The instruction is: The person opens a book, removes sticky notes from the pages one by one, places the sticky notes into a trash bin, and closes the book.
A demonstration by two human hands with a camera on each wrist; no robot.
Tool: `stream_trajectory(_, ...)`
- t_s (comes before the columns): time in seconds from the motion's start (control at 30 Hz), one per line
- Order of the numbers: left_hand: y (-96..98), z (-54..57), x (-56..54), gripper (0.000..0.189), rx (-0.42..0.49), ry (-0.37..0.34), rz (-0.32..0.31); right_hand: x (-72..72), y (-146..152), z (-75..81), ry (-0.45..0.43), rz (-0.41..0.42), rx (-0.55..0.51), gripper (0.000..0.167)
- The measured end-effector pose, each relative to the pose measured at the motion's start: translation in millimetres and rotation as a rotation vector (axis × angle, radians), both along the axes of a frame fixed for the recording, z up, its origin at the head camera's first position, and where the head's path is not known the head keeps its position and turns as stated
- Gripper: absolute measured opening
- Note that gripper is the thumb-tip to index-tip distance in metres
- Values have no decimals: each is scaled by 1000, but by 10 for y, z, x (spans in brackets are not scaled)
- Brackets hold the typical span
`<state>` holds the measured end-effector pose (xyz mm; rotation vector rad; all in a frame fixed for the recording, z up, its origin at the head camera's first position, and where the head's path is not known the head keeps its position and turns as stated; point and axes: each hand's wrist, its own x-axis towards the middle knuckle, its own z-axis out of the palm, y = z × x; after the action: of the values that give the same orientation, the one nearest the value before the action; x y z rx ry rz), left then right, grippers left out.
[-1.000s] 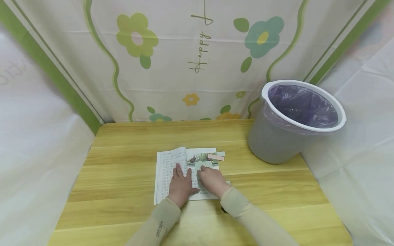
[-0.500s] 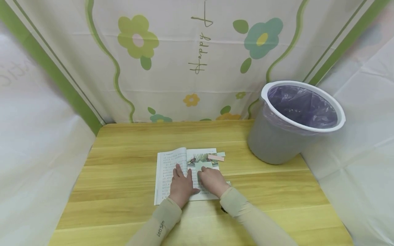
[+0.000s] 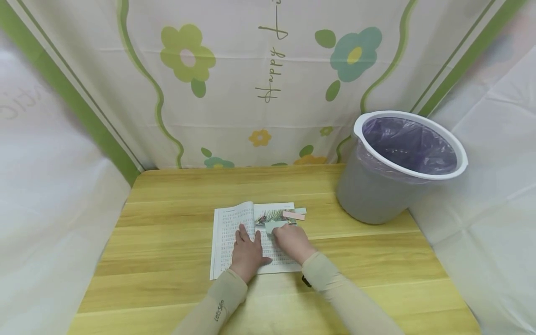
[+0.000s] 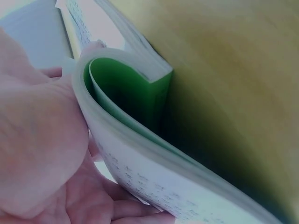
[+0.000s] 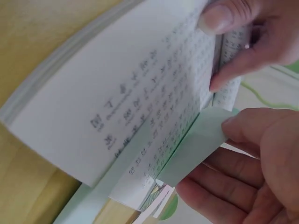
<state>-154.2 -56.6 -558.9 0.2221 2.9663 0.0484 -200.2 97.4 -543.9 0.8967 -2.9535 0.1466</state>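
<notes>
An open book point(image 3: 234, 216) of printed text lies on the wooden table. My left hand point(image 3: 246, 256) presses on it near the fold, fingers spread. Over the right-hand page, my right hand point(image 3: 293, 243) pinches the edge of a pale green sticky note point(image 3: 273, 227). In the right wrist view this sticky note point(image 5: 198, 142) stands raised at an angle off the text, the thumb on its face and fingers behind. A pink strip point(image 3: 294, 215) and a pale green strip point(image 3: 300, 211) stick out past the page's right edge. In the left wrist view the book's green cover point(image 4: 140, 93) curves beneath its pages.
A grey bin point(image 3: 372, 195) with a white rim and purple liner stands on the table point(image 3: 176, 186) at the back right. A flowered curtain point(image 3: 226, 83) hangs behind the table's far edge. A dark band point(image 3: 306, 281) shows at my right wrist.
My right hand has moved slightly away from me, lifting the sticky note's near part, so more text shows below it. My left hand stays put on the book.
</notes>
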Motion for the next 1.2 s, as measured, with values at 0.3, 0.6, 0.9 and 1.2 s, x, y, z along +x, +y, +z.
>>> stream_trajectory(0.3, 8, 4, -10, 96, 35, -26, 24, -47, 96, 34, 0, -147, -217, 11)
stream_trajectory(0.6, 20, -9, -9, 96, 24, -33, 26, -93, 187, 22, -33, -211, -329, 12)
stream_trajectory(0.9, 36, -11, -3, 96, 34, -40, 29, -112, 266, 74, -77, -284, -392, 17)
stream_trajectory(1.2, 28, 7, 8, 95, 27, -27, 23, -137, 407, 116, -124, -361, -582, 20)
